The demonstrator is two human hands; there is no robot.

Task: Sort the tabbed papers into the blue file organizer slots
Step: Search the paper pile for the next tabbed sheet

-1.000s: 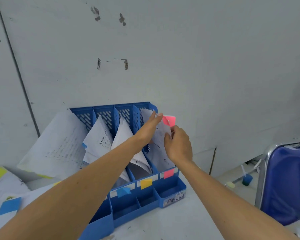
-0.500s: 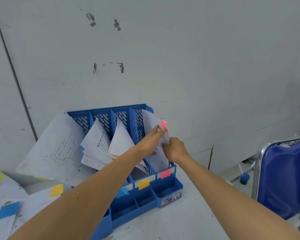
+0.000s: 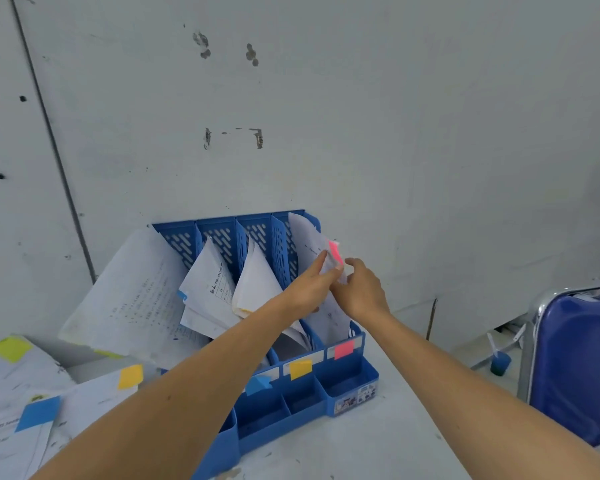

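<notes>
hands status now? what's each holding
Left hand: pinching the pink-tabbed paper in the rightmost slot.
Right hand: fingers curled on the same paper's edge, below the pink tab.

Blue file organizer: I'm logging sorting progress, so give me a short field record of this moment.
organizer: blue file organizer on table against wall
slot labels: blue, yellow, pink visible
paper in hand: pink-tabbed paper, in pink-labelled rightmost slot
left hand: pinching the paper
right hand: touching the paper
unsorted: tabbed papers at left
</notes>
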